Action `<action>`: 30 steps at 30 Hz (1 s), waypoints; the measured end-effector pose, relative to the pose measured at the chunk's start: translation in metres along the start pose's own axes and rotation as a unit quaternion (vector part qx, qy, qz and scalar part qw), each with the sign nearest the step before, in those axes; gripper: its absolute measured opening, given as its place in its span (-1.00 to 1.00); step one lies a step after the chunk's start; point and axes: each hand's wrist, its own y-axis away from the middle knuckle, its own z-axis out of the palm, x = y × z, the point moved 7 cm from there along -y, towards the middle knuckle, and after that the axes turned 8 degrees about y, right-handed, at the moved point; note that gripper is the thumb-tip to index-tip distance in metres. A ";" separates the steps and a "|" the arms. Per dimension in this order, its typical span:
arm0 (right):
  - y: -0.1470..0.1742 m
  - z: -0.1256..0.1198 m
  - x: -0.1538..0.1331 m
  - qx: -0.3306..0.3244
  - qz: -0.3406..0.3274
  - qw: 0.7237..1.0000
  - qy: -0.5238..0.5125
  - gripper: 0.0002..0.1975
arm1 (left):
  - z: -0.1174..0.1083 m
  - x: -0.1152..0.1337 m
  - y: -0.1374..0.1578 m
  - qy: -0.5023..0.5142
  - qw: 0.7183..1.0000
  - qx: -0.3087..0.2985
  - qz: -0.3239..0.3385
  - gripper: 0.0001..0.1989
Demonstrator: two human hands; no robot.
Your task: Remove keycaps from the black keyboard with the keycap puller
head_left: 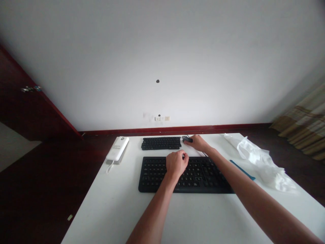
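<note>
A full-size black keyboard [157,183] lies on the white table [106,210]. My left hand [177,163] is over its upper middle, fingers curled into a pinch; whatever they hold, if anything, is hidden. Beyond the keyboard's far edge, my right hand [199,143] has its fingers closed on a small black piece [188,139], whose exact kind I cannot make out. A thin dark cable [204,154] shows under my right wrist, by the keyboard. Just left of that hand lies a smaller black block of keys [161,143]. My right forearm covers the keyboard's right end.
At the table's left lies a white power bank [118,149] with a short cable loop [109,167]. A blue strip [242,169] and a crumpled white bag [261,162] lie to the right. Behind the table are a wall with sockets [162,118] and a dark red door [27,101].
</note>
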 end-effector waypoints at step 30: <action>-0.007 -0.017 -0.034 0.035 0.070 0.992 0.102 -0.78 | 0.002 -0.002 -0.002 -0.001 1.000 0.004 0.002 -0.68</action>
